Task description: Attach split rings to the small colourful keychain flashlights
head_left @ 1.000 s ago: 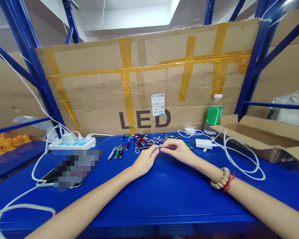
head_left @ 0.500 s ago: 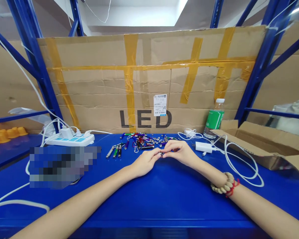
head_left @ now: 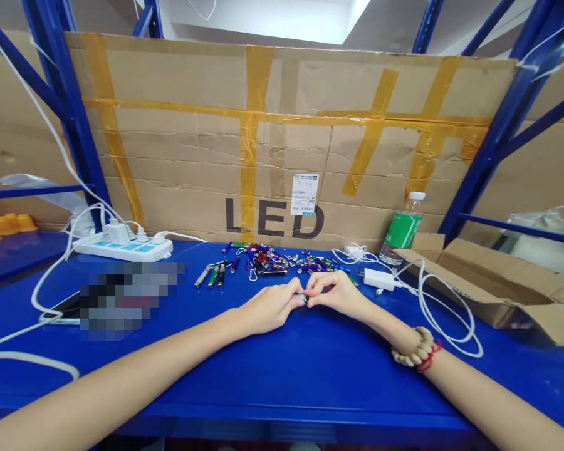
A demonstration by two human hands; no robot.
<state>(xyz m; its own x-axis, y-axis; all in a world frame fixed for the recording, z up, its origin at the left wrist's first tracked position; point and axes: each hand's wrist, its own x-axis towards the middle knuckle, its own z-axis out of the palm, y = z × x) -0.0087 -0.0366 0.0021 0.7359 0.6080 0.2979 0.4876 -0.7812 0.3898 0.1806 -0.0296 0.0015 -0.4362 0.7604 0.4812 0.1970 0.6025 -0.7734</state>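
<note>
My left hand (head_left: 269,307) is closed round a small silver tube (head_left: 301,297), which looks like the body of a mini keychain flashlight. Only its right end shows past the fingers. With thumb and forefinger, my right hand (head_left: 333,293) pinches at that end; any small part between those fingertips is too small to make out. Behind the hands lies a heap of small metal flashlight parts (head_left: 275,272) in purple, red, green and black, some with carabiner clips. Left of the heap, a silver flashlight (head_left: 203,276), a green one (head_left: 214,276) and a black one (head_left: 221,275) lie side by side.
A white power strip (head_left: 126,249) and a partly blurred phone-like device (head_left: 66,308) lie left on the blue table (head_left: 282,369). To the right are a white charger (head_left: 378,279) with looped cable, a green-labelled bottle (head_left: 402,228) and an open cardboard box (head_left: 498,294). Taped cardboard (head_left: 192,156) stands behind.
More of the silver tube now shows between my hands, which stay together. The camera view has tilted and shifted slightly. The heap and the flashlights beside it look unchanged.
</note>
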